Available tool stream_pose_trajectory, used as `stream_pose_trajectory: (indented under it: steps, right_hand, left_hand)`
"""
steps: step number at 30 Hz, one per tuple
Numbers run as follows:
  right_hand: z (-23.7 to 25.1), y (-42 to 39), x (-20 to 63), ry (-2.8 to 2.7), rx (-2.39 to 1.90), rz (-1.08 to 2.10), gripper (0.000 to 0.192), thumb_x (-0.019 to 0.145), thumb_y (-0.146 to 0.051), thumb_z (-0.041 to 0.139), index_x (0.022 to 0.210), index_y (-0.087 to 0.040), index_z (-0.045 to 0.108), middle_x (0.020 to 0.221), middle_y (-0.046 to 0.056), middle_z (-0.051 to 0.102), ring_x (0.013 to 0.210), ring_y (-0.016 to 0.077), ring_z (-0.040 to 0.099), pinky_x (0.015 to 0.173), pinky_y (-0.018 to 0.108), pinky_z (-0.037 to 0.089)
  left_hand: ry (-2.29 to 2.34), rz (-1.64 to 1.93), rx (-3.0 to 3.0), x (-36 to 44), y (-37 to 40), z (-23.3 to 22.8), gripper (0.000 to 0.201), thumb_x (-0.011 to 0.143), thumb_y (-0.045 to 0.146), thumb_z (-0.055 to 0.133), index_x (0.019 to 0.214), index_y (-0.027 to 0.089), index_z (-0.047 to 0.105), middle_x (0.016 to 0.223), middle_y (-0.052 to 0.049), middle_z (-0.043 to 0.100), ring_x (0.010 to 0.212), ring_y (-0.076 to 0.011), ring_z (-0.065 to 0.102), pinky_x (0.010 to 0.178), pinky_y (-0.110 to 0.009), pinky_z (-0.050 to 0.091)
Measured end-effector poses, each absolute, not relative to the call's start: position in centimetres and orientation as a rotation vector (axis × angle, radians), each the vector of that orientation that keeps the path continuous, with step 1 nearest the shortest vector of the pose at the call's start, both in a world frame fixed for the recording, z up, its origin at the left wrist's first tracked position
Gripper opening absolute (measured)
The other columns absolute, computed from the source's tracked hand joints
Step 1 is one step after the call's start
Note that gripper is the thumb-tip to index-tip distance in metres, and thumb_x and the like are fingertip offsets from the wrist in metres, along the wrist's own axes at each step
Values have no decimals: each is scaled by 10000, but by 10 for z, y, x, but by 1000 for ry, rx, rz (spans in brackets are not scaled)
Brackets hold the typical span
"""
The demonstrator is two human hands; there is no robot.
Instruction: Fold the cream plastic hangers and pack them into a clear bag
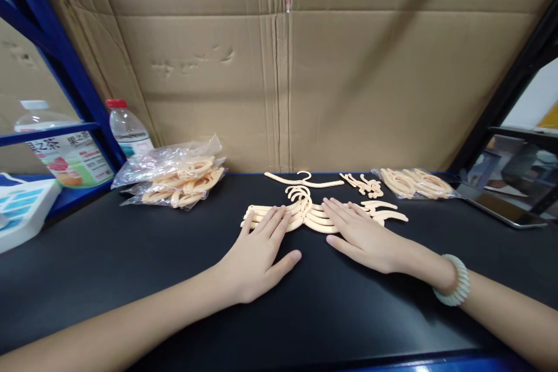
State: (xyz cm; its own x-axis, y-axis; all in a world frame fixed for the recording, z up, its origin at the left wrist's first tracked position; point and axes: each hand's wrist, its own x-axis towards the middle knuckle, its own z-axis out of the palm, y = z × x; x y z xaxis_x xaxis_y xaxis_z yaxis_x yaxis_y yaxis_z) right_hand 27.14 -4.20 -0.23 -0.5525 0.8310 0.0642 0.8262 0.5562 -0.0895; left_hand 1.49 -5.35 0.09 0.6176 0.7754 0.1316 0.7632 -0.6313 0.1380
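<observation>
Both hands flat on the black worktop (131,279), palms down, nothing pinched. Left hand (257,258) lies with its grip spread, fingertips resting on the left arms of the stacked peach hangers (305,215). Right hand (366,235) likewise spread, fingers laid over the right arms of the same stack; a pale bead bracelet (455,288) sits on that wrist.

The stack is at the middle of the worktop, just beyond my hands, hooks bunched together and pointing to the far side. I count several hangers nested there; the exact number I cannot tell.

Progress, as I judge it: a fair run of hangers looks assembled and gathered into that pile. One single hanger (305,180) lies apart, farther back. To its right are loose small parts (364,185), and further right a clear bag of pieces (414,183) which looks untouched. On the far left lie more filled bags (178,177). So I read the job as partway, with plenty of stock left.

A water bottle (128,128) stands at the far left by the blue rack (65,70); a tablet (510,186) lies at the right edge.
</observation>
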Motion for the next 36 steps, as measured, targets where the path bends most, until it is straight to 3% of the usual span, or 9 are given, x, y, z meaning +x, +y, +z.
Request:
stream_pose_trajectory:
  steps: [6,14,19,36]
  right_hand:
    - [-3,-41,271,-2652,-1396,83,681,956,-519,232,1490,-98,199,1532,145,183,1419,297,162,1137,552,179]
    - [-6,-39,272,-2648,-1414,30,677,958,-493,253,1487,-74,195,1534,149,199,1420,283,169,1141,532,191]
    - [-7,-39,273,-2653,-1415,16,685,959,-504,244,1486,-69,195,1535,144,195,1422,283,162,1144,531,183]
    - [-5,-39,275,-2664,-1410,51,699,957,-522,231,1486,-67,190,1540,138,182,1426,277,146,1147,531,175]
  left_hand:
    - [1302,318,2786,16,-56,2,615,962,483,303,1489,185,195,1544,-120,210,1431,-303,150,1119,-609,130]
    - [725,278,2851,21,-73,14,581,958,358,393,1487,203,212,1554,-82,204,1429,-255,183,1156,-472,220]
    - [648,140,2789,22,-75,22,553,957,331,398,1470,173,263,1539,-82,260,1416,-224,238,1157,-418,252]
    - [664,234,2791,25,-75,24,461,927,300,470,1373,194,426,1424,-106,451,1338,-246,371,1138,-463,249]
